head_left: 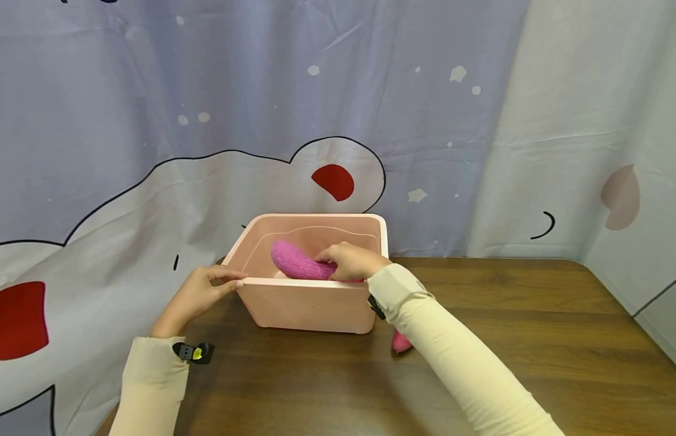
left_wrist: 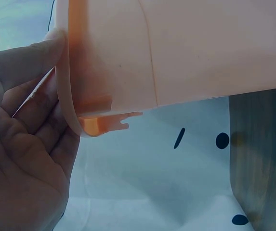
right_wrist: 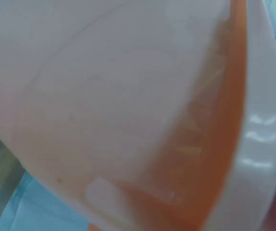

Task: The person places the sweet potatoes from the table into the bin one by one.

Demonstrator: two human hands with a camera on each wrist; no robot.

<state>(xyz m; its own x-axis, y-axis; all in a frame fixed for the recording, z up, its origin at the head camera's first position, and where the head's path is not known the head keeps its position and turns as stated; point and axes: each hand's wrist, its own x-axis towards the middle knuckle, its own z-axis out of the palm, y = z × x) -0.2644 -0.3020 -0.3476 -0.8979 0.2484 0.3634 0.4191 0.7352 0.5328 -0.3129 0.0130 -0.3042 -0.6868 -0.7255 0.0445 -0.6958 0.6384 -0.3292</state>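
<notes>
A pink plastic bin [head_left: 310, 306] stands on the wooden table, its near wall also filling much of the left wrist view [left_wrist: 215, 48] and the right wrist view [right_wrist: 118, 96]. My left hand [head_left: 198, 297] pinches the bin's near left rim between thumb and fingers; the left wrist view shows the thumb on the outer side of the hand [left_wrist: 27, 130]. Inside the bin, my right hand [head_left: 351, 261] grips the right part of a fuzzy magenta object [head_left: 296, 261], fingertips partly hidden behind it and the rim. The right wrist view shows mostly bin wall.
A smaller smooth pink object [head_left: 401, 341] lies on the table [head_left: 512, 339] right of the bin, partly covered by my right forearm. A printed curtain [head_left: 250, 79] hangs behind the table and along its left side.
</notes>
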